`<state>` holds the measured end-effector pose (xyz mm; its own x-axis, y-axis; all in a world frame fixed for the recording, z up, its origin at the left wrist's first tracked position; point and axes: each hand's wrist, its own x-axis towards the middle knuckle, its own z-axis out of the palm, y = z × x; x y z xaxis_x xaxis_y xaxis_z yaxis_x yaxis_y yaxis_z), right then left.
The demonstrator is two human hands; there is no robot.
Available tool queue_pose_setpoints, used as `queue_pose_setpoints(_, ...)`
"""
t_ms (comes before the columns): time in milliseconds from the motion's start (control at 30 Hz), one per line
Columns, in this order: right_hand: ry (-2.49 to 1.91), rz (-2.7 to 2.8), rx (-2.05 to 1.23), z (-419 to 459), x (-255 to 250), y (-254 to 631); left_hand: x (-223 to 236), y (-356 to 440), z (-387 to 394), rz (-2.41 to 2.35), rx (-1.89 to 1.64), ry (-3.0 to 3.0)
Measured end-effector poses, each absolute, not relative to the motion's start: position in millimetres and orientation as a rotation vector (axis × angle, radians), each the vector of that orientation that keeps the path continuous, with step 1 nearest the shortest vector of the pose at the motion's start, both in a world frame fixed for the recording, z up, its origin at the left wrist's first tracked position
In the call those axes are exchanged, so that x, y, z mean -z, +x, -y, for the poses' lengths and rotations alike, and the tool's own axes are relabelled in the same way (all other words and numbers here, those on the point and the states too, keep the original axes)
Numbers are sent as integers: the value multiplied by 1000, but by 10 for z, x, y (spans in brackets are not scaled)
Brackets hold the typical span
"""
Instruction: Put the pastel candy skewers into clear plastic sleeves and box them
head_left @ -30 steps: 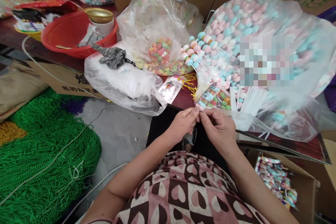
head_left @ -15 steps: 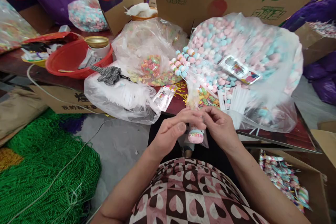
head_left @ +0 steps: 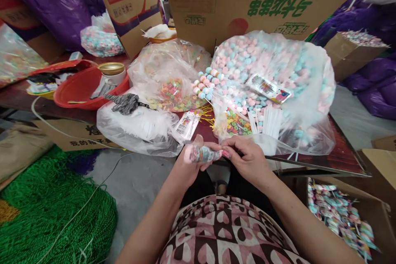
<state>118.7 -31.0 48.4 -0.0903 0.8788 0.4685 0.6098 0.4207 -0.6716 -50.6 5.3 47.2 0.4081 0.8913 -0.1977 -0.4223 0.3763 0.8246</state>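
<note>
A marshmallow skewer in a clear printed wrapper (head_left: 201, 154) lies sideways across my left hand (head_left: 185, 171), its pink rounded end pointing left. The fingers of that hand are bent around and under it, partly hidden. With thumb and fingertips, my right hand (head_left: 252, 161) pinches the gathered, pink-tinted end of the wrapper. Both hands meet just in front of the table edge, above my lap. Beyond them are a clear bag of ring-shaped candies (head_left: 236, 123), white sticks (head_left: 272, 121) and a flat printed sachet (head_left: 188, 124).
A big bag of pink and blue marshmallows (head_left: 293, 66) covers the table's right side. Finished-looking wrapped skewers (head_left: 340, 214) fill a carton at lower right. Left are a red basin (head_left: 71, 90), a bag of white sticks (head_left: 145, 128) and green cord (head_left: 62, 210) on the floor.
The wrapped skewer has turned from hanging upright between my hands to lying sideways over the left one. My right hand has moved slightly down, onto the wrapper's gathered end.
</note>
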Motion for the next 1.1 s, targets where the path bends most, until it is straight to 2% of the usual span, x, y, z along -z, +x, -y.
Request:
queue_pose_setpoints(167,-1129,1856,-210,155,-398,1198,-264,-661,6,-851,-674,835)
queue_pose_setpoints(300,-1052,1807,-98,127,-447,1160,-219,-647,23,-739,-906,752)
queue_pose_setpoints(467,-1037,1724,-50,169,-554,1122,-211,-492,62,-579,-689,737)
queue_pose_setpoints(533,-1074,1656,-86,181,-542,1117,-171,-399,57,-641,-792,816)
queue_pose_setpoints(600,-1132,1519,-257,190,-498,1122,-133,-312,26,-767,-1006,1026)
queue_pose_setpoints(767,-1061,936,-1231,236,-374,1160,-107,-255,-113,-979,-1364,1885)
queue_pose_setpoints(833,-997,803,-1403,269,-356,1185,-109,-282,-160,-1062,-1411,2000)
queue_pose_setpoints(933,-968,835,-1293,317,-353,1221,-125,-299,-211,-1171,-1354,1703)
queue_pose_setpoints(1100,-990,1248,-1034,363,-329,1212,-329,-236,-195,-924,-1026,886)
